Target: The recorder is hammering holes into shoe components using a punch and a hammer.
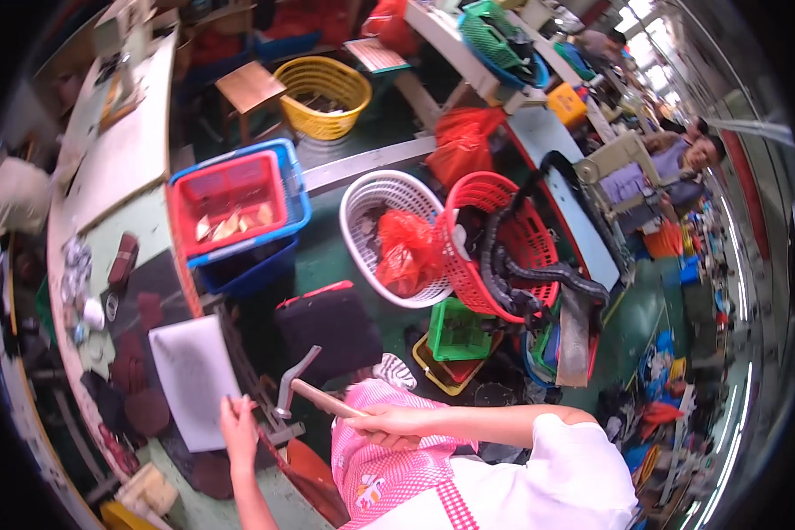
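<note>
Pale wood, the handle of a hammer [326, 399], lies in the right hand [387, 426]; I see the fingers wrapped firmly round it. The hammer hangs in the air just off the table's right edge, tilted, its curved metal head pointing toward the table. From my distant seat I judge the step in hand as placing and readying: tool gripped, no blow being struck.

Near that same edge, the left hand [239, 435] is at the lower right corner of a flat white slab [190, 380]. I cannot tell whether its fingers pinch the slab or only rest by it. My reading is that the next move calls for a settled slab, with the left fingertips well clear of the hammer head.

Around the slab, dark brown pieces [147, 412] lie on the table [141, 212]. Beyond the table's right edge I make out a red tub [238, 177] inside a blue tub [299, 190], then a white basket [359, 238] beside a red basket [468, 283].
</note>
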